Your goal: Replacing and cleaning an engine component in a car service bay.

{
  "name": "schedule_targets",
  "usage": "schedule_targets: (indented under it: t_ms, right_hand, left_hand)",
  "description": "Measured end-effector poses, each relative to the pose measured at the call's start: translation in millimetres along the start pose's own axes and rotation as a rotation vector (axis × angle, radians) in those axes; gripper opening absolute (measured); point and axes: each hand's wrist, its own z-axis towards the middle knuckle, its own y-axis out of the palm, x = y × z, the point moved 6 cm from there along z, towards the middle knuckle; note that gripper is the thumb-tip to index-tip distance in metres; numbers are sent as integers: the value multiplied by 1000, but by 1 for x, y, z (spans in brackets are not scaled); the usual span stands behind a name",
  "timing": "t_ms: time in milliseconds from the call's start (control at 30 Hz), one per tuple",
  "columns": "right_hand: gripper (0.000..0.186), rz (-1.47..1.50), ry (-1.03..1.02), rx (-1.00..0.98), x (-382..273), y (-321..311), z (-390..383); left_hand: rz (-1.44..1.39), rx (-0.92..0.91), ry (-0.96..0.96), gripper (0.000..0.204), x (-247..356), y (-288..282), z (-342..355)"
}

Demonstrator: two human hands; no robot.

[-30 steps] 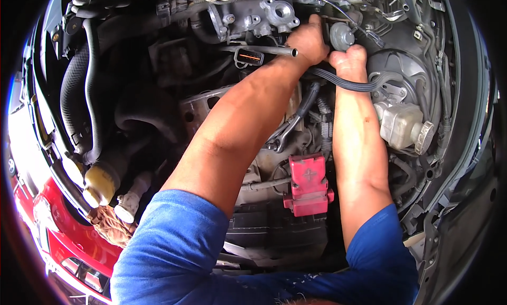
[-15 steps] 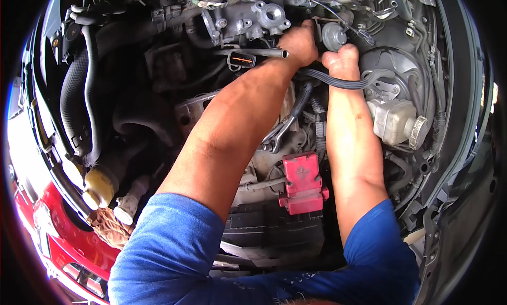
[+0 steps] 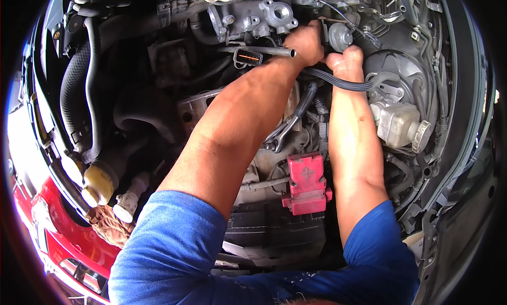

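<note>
Deep in the engine bay, my left hand point(image 3: 306, 44) is curled beside the silver metal housing point(image 3: 253, 21) with its round opening. Its knuckles are bent, but what the fingertips hold is hidden. Just to the right, my right hand point(image 3: 346, 63) reaches in under a round silver diaphragm canister point(image 3: 340, 38); its fingers are out of sight below that part. A braided dark hose point(image 3: 343, 84) crosses over my right wrist. Next to my left wrist are an open metal pipe end point(image 3: 285, 52) and a black connector point(image 3: 248, 57).
A chrome wrench with a dark handle point(image 3: 297, 115) lies between my forearms. Nearer stands a red terminal cover point(image 3: 307, 181) on the battery point(image 3: 274, 228). The brake fluid reservoir point(image 3: 396, 124) is at right; a yellowish capped reservoir point(image 3: 100, 183) and thick black hoses point(image 3: 76, 99) are at left.
The engine bay sits slightly farther right in the picture. Both hands stay at nearly the same parts, with only slight movement.
</note>
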Motion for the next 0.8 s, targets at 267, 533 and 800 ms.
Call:
schedule_targets:
  t_ms: [267, 533, 800]
  right_hand:
    - [55, 45, -40, -49, 0, -3, 2]
    - [53, 103, -30, -22, -2, -2, 5]
    - [48, 116, -34, 61, -3, -8, 0]
  left_hand:
    - [-37, 32, 53, 62, 2, -1, -2]
    - [57, 38, 57, 66, 2, 4, -1]
    - [123, -31, 30, 73, 4, 3, -1]
